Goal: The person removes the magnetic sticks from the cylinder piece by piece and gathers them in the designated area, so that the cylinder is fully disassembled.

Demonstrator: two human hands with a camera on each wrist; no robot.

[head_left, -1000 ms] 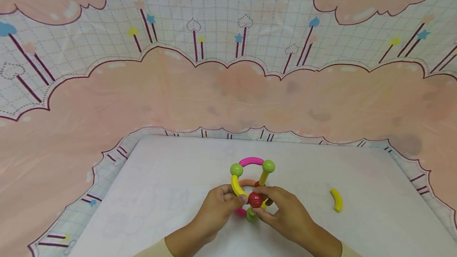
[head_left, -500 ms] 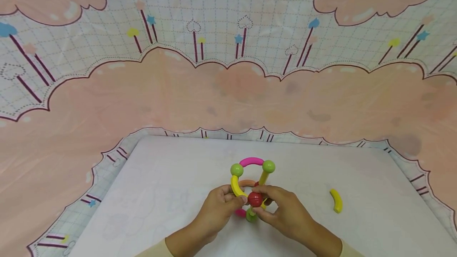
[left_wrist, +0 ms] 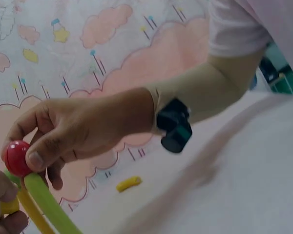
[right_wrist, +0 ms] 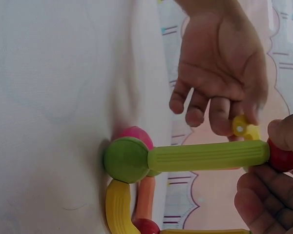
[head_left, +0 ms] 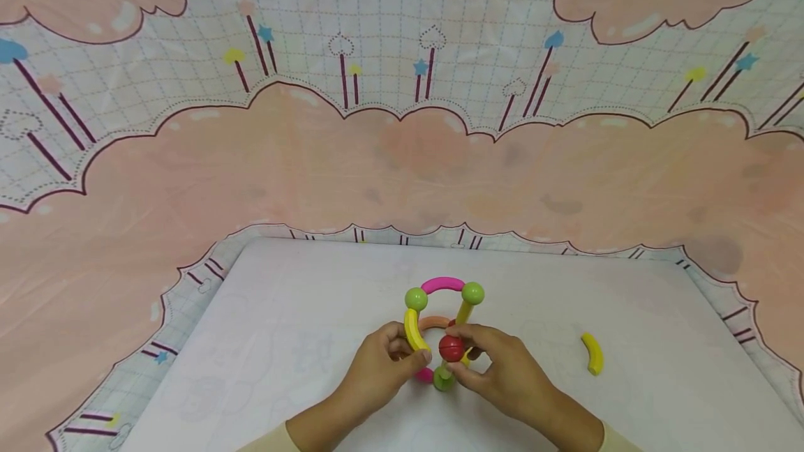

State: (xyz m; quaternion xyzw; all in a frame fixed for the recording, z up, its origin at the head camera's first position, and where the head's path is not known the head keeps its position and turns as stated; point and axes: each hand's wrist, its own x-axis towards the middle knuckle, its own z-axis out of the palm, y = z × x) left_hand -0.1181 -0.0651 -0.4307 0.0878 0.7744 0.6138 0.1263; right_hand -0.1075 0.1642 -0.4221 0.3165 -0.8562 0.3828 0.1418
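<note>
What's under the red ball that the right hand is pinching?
A light green stick, with a green ball at its lower end. The spot of white tabletop directly beneath that is covered.

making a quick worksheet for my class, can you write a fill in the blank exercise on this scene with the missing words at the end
1. The right hand pinches a ball coloured ____.
2. The left hand pinches a curved stick coloured ____.
3. The upper pink arc joins two balls that are both ____.
4. A loose stick lies on the table, nearer to the ____ hand than to the other.

Missing words: red; yellow; green; right.
</note>
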